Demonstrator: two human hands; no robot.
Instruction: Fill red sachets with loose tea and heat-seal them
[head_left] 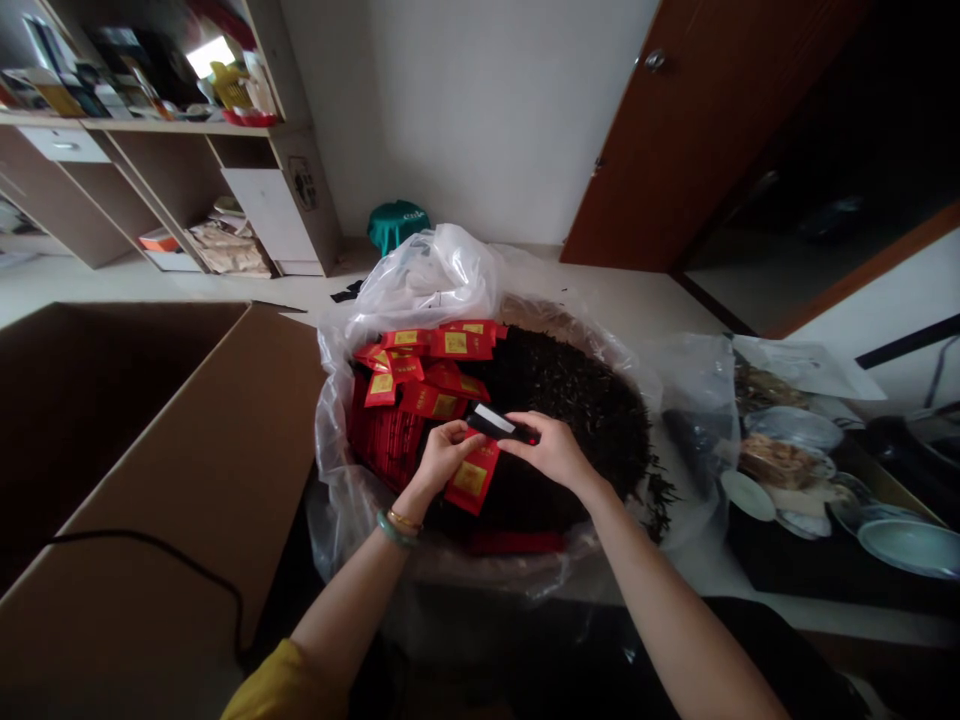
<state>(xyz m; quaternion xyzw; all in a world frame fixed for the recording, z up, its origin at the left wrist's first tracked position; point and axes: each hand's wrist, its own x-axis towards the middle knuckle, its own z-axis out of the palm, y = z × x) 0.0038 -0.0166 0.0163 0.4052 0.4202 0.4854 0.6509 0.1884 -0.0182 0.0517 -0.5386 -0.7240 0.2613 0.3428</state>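
Note:
My left hand (444,455) pinches the top end of a red tea packet (472,482) with a yellow label. A small black handheld bag sealer (491,420) with a white strip lies across that end, gripped by my right hand (546,448). Both hands are over a plastic-lined round container (330,400). Loose dark tea leaves (577,390) fill its right side. Several plump red packets (442,375) are heaped at its back left. Flat red packets (386,440) stand in a row below them, and another red piece (517,542) lies at the near rim.
An open cardboard box (247,430) with a black cable (172,555) is at the left. To the right stand a black table (787,560), lidded tubs and a pale green plate (911,545). Behind are a teal covered stool (397,225), a shelf unit (300,200) and a brown door (675,130).

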